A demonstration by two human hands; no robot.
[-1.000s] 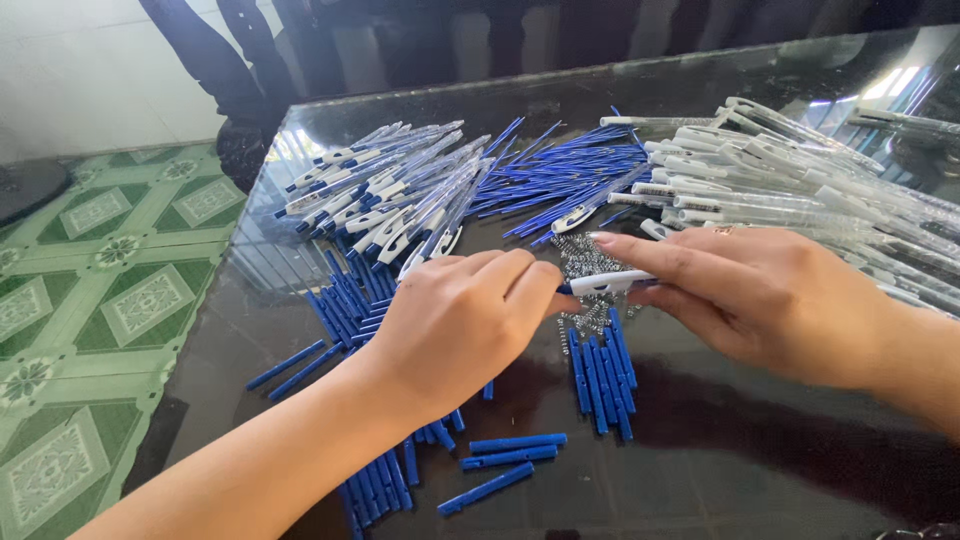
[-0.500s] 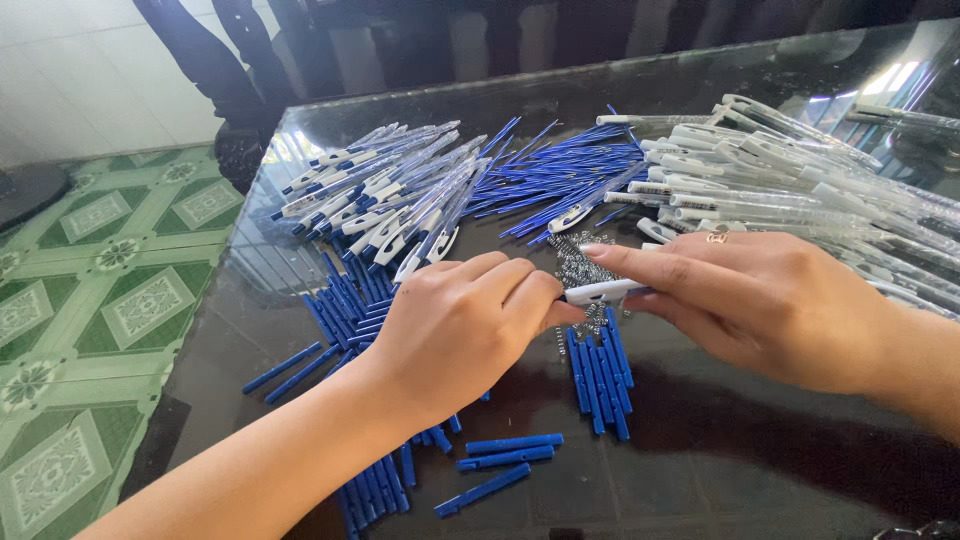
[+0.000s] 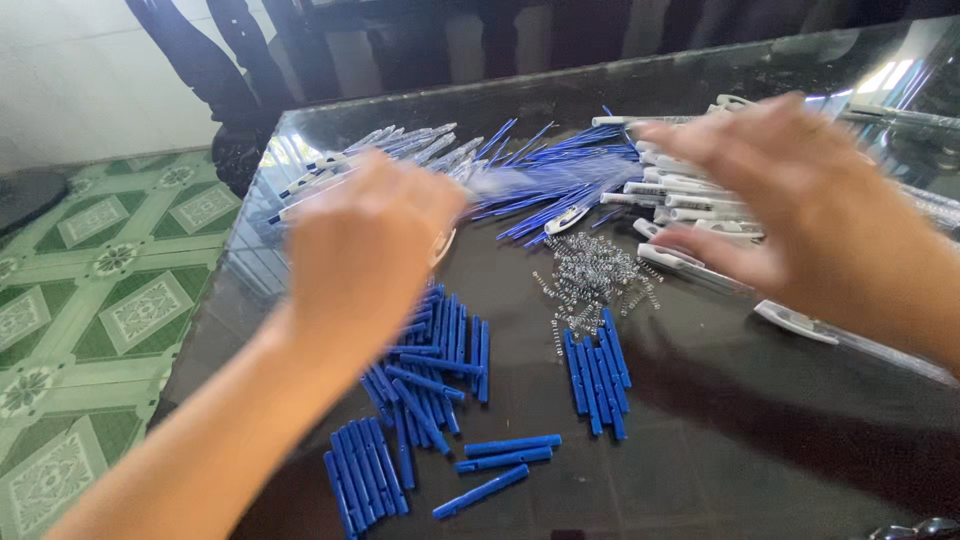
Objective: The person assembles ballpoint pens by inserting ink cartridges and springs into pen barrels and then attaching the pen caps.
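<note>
1. The left hand (image 3: 365,245) is blurred, curled above the blue caps (image 3: 425,375); whether it grips anything, I cannot tell.
2. The caps lie loose on the near tabletop (image 3: 780,450): probably light, stiff and slick, best pinched across the middle.
3. The springs (image 3: 592,280) sit mid-table; tiny and apt to tangle, they likely need fingertip picking.
4. The right hand (image 3: 800,210) hovers, fingers spread, over the white barrels (image 3: 690,205) at far right, seemingly holding nothing.

Worktop (image 3: 760,440): dark, glossy, glass-like, reflective | short blue tubes (image 3: 596,372): smooth matt plastic | small springs (image 3: 592,278): bright coiled metal wire | pen barrels (image 3: 690,200): pale, shiny plastic | floor (image 3: 90,300): green patterned tile, slight sheen
</note>
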